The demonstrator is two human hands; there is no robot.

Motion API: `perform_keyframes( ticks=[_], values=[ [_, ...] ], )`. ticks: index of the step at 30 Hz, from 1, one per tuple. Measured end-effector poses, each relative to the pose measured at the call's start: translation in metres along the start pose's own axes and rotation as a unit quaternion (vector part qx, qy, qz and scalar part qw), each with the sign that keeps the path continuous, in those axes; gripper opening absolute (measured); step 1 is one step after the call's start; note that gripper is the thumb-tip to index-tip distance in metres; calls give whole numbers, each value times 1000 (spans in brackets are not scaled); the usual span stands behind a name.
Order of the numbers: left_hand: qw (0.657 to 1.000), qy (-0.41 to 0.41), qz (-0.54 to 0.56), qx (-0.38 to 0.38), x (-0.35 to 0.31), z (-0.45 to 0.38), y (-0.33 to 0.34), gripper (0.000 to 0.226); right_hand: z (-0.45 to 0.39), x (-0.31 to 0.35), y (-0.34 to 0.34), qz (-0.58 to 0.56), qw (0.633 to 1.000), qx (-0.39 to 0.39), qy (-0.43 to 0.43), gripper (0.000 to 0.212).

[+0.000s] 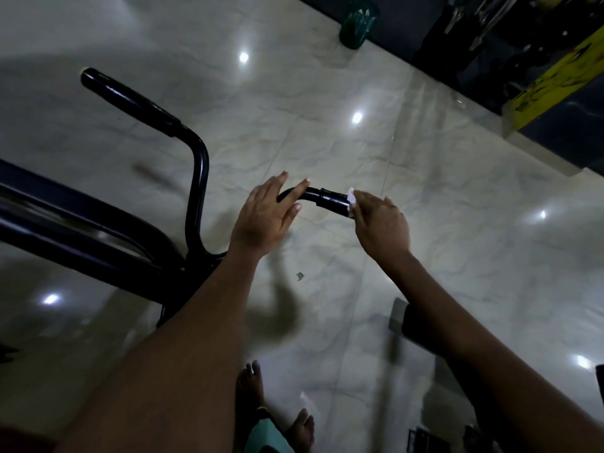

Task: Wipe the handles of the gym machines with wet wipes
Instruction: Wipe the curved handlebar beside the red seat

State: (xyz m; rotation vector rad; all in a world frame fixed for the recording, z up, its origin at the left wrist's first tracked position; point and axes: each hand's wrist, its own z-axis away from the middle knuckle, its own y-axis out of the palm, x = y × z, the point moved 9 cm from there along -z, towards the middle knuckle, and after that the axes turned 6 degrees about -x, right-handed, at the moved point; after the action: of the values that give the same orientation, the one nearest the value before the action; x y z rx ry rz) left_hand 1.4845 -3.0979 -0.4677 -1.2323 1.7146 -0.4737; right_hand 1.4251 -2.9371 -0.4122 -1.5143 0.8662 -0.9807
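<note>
- Right hand (pixel 380 223) holds a small white wet wipe (pixel 351 198) against the end of the near handle grip (pixel 333 201); the fingers curl over the grip's end with the wipe under them, only a corner of it showing.
- Left hand (pixel 266 214) lies over the bend of the black handlebar (pixel 200 178), fingers nearly straight and spread, resting on the tube rather than clasping it.
- Near grip sits mid-frame above the tiled floor (pixel 425 273). Its long axis runs roughly left to right in the head view, dipping slightly toward the right, free end pointing right toward the right hand.
- Far handle grip (pixel 130 101) sits upper left, long axis slanting up and left, free end pointing away from the person. Well apart from both hands.
- Risk: the wipe is bunched small, so it may cover only the cap end and miss the underside of the grip.
- Risk: the left hand's loose rest gives little bracing; a firm stroke could swing the bar or slip the palm off.
- Risk: the wipe could drop to the floor if the curled fingers relax during a stroke.
- Bare feet (pixel 305 429) below on glossy tile; drips would make it slick.
</note>
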Motion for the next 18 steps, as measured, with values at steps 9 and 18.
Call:
perform_keyframes(
  ticks=[9, 18],
  values=[
    [994, 50, -82, -44, -10, 2, -3, 45, 8, -16, 0, 1, 1000, 7, -2, 40],
    [997, -13, -75, -3, -37, -13, 15, 56, 18, -12, -16, -24, 1000, -11, -17, 39]
  ],
)
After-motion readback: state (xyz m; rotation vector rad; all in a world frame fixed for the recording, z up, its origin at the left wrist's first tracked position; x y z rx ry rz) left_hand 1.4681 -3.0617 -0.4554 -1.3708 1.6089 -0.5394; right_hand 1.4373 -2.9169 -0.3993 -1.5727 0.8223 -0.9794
